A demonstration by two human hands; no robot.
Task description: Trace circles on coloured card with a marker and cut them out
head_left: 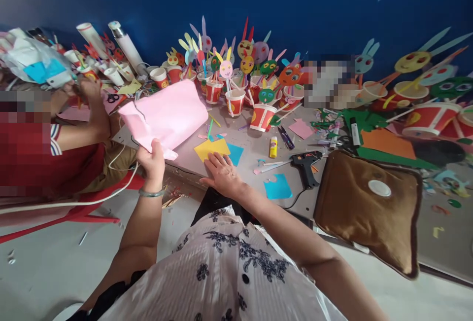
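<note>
My left hand [152, 160], with a bangle on its wrist, is raised at the table's front edge and pinches a large pink sheet [177, 114] by its lower corner. The sheet hangs tilted and looks like paper, with an uneven, cut-looking left side. My right hand [223, 175] lies with fingers stretched over a yellow piece of paper [210, 149]. Partly beneath the yellow piece is a blue piece of paper [235, 153]. Right of my right hand are a yellow glue stick [273, 147], a black glue gun [306, 167] and a notched blue paper [278, 187].
Paper cups [262, 116] with rabbit-faced figures line the wall. A brown cushion-like pad [369, 207] overhangs the front edge at right. Dark scissors [286, 137], pink paper [301, 128] and scraps lie behind the glue gun. A person in red [74, 158] sits at left; a white cable [74, 204] crosses there.
</note>
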